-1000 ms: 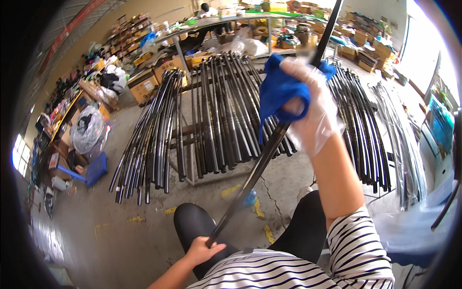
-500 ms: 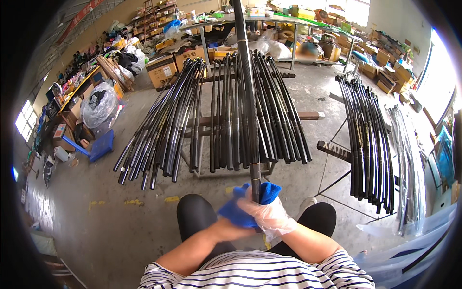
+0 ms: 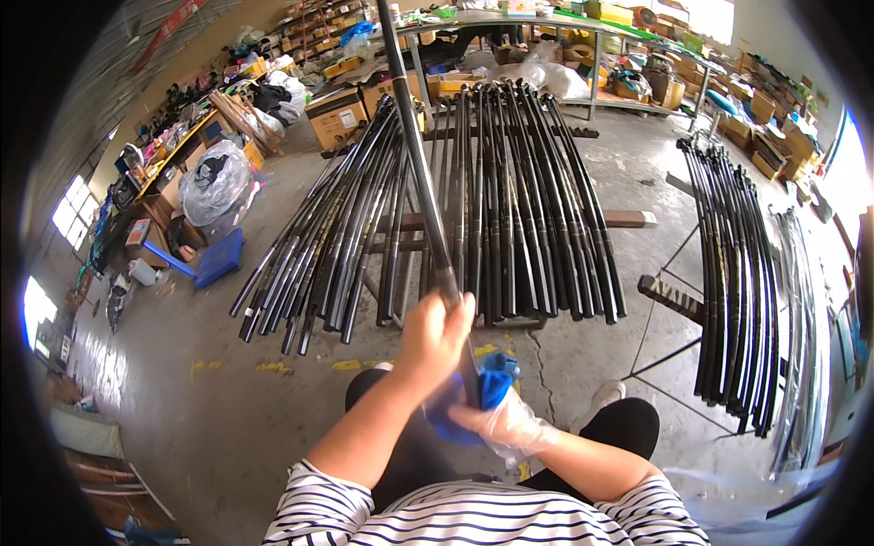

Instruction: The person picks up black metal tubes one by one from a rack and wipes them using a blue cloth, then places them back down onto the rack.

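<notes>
A long black rod, like a fishing rod with thin bands, slants up in front of me, its top leaning left and leaving the view. My bare left hand is closed around its lower part. Below that, my right hand, in a clear plastic glove, is closed on a blue cloth pressed about the rod's bottom end. Part of the cloth is smeared by motion, and the very end of the rod is hidden in it.
Many similar rods lie side by side on a low rack ahead. Another bundle rests on a stand at right, beside plastic-wrapped lengths. A blue stool is tipped over at left. A cluttered workbench stands behind.
My left hand has left the cloth and moved up to grip the rod. The rod has tilted, its top going left. My right hand stays low with the cloth; the whole view has shifted slightly.
</notes>
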